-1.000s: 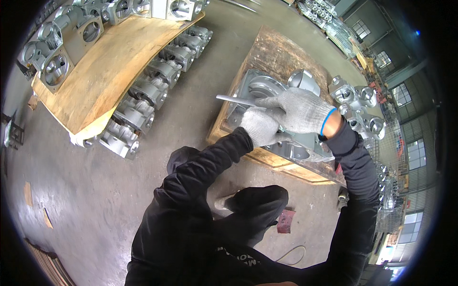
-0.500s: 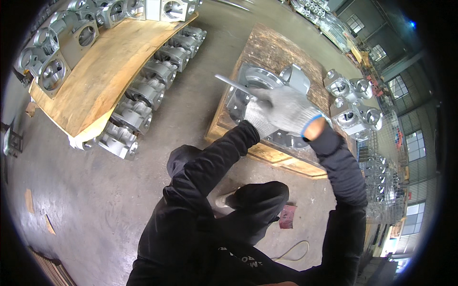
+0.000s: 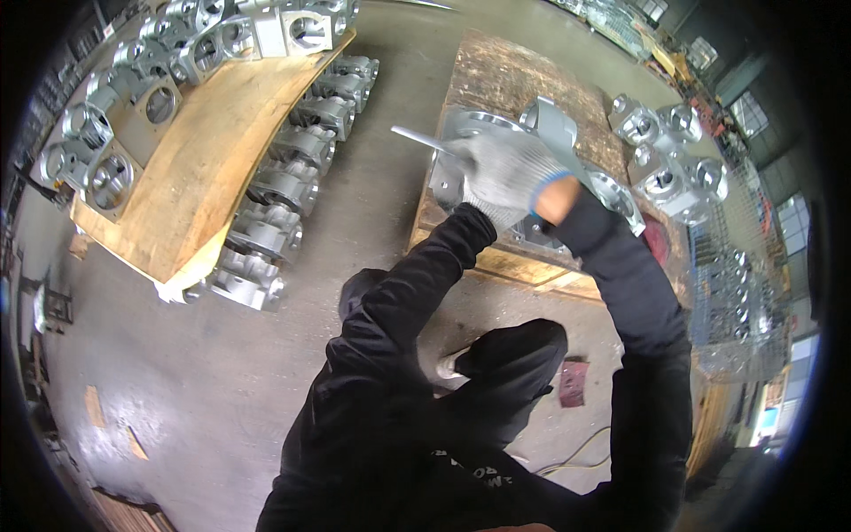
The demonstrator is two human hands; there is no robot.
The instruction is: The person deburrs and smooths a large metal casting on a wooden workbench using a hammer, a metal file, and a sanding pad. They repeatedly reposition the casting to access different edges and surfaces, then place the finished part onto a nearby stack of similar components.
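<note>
My right hand [image 3: 512,167], in a grey knit glove with a blue cuff edge, is closed around a slim silver bar-shaped tool [image 3: 417,137]. The tool's free end points to the far left, over a large machined metal casting [image 3: 446,184] with a round bore. My left hand [image 3: 490,211], gloved too, is just below and partly behind the right one, close to the casting. Its fingers are hidden, so their grip cannot be seen. The casting lies on a worn wooden crate top [image 3: 505,75], with a curved metal part [image 3: 551,124] rising at its far side.
Two-bore castings [image 3: 660,182] stand at the crate's right. A red round item [image 3: 654,239] lies nearby. On the left, a wooden board [image 3: 217,133] carries several castings, with more in a row [image 3: 284,186] along its edge. A dark red piece [image 3: 573,384] and a cable [image 3: 576,463] lie on the floor.
The view has shifted a little. My right hand has moved slightly left and up with the tool, and more of the casting's right side now shows beside my wrist.
</note>
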